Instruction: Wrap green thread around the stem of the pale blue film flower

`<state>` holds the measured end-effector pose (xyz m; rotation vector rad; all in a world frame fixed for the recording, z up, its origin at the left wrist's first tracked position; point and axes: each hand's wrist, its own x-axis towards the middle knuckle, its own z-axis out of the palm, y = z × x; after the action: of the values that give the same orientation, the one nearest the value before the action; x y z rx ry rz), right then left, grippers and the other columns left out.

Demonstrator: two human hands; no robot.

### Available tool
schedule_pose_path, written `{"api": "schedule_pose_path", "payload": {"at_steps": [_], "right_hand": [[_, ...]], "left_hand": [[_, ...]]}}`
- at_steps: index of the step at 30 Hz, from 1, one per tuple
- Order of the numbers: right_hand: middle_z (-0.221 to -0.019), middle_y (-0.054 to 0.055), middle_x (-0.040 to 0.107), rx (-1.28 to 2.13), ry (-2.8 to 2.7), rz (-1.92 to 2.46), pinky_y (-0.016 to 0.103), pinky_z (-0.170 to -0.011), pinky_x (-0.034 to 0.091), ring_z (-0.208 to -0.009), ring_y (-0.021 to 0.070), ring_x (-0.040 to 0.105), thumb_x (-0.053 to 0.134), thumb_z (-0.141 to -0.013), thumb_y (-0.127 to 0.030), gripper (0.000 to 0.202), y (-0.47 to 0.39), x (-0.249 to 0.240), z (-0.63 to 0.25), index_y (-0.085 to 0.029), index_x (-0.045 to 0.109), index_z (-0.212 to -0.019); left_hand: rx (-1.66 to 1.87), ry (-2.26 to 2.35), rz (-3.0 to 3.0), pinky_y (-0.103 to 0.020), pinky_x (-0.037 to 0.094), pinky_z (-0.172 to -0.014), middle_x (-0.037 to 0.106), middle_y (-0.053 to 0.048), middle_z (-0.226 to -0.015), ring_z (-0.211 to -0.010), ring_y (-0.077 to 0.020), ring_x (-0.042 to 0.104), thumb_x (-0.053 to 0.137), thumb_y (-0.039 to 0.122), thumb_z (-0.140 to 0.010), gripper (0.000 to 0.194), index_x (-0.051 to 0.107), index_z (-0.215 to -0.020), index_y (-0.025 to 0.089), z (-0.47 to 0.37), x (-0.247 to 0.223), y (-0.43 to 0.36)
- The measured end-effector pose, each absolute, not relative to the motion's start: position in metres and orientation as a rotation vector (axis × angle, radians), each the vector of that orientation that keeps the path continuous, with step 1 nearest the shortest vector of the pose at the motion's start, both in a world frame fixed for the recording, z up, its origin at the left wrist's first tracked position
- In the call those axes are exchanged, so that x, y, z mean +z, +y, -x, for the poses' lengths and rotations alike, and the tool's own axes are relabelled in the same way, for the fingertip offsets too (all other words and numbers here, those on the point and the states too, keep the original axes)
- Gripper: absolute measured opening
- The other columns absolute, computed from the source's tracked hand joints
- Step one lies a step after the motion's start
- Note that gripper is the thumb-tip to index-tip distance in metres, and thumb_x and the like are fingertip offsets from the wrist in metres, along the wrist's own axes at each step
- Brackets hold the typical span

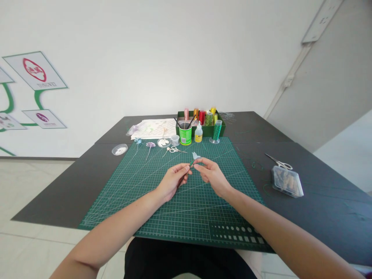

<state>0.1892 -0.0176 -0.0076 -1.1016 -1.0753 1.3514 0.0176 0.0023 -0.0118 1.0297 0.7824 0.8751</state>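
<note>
Dark green mat (pixel 139 201) covered in a pale grid; black surface (pixel 64 190) around it; against the mat, pale blue petals (pixel 195 155); along its far edge, a bright green can (pixel 185 136), a yellow-labelled bottle (pixel 198 134), a teal spool (pixel 217 130); beyond the mat, a dark green box (pixel 207 132); right of the mat, white-handled scissors (pixel 284 165)

Head view, forward (and downward)

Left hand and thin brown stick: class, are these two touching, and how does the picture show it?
Touching. The head view shows the left hand gripping the thin brown stick between thumb and fingers.
</note>
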Motion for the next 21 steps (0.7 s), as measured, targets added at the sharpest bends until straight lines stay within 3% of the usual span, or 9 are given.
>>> {"api": "schedule_pose_path", "payload": {"at_steps": [9,14,19,21], "right_hand": [[-0.046,-0.009,0.04,1.313,-1.029,1.132,0.024,-0.041,0.015,-0.041,0.005,0.023,0.089,-0.062,-0.053,0.044,-0.015,-0.007,-0.189,-0.018,0.071,-0.08],[-0.047,-0.009,0.039,1.21,-1.002,1.122,0.025,-0.043,0.016,-0.043,0.0063,0.024,0.087,-0.063,-0.058,0.046,-0.011,-0.008,-0.194,-0.019,0.07,-0.082],[-0.047,-0.01,0.035,1.169,-1.017,1.135,0.026,-0.045,0.013,-0.044,0.0062,0.022,0.089,-0.061,-0.059,0.048,-0.01,-0.008,-0.195,-0.019,0.069,-0.079],[-0.047,-0.01,0.035,1.157,-1.026,1.136,0.027,-0.046,0.012,-0.045,0.0061,0.021,0.089,-0.06,-0.058,0.048,-0.011,-0.008,-0.195,-0.019,0.069,-0.078]], "left_hand": [[0.854,0.825,-1.204,-0.023,0.049,-0.062,0.074,-0.006,-0.09,-0.067,-0.0107,0.062,0.083,0.063,-0.075,0.054,0.072,-0.095,0.014,-0.018,-0.018,0.003],[0.932,0.926,-1.452,-0.027,0.047,-0.067,0.068,0.001,-0.071,-0.066,-0.0146,0.06,0.089,0.047,-0.071,0.04,0.077,-0.096,0.017,-0.017,-0.024,0.005],[1.054,1.02,-1.648,-0.033,0.049,-0.082,0.072,-0.001,-0.086,-0.078,-0.018,0.062,0.085,0.032,-0.073,0.022,0.078,-0.092,0.022,-0.015,-0.021,0.004],[1.059,1.026,-1.676,-0.032,0.05,-0.081,0.072,0.0,-0.082,-0.076,-0.0177,0.061,0.082,0.031,-0.076,0.017,0.078,-0.09,0.023,-0.014,-0.019,0.003]]}}
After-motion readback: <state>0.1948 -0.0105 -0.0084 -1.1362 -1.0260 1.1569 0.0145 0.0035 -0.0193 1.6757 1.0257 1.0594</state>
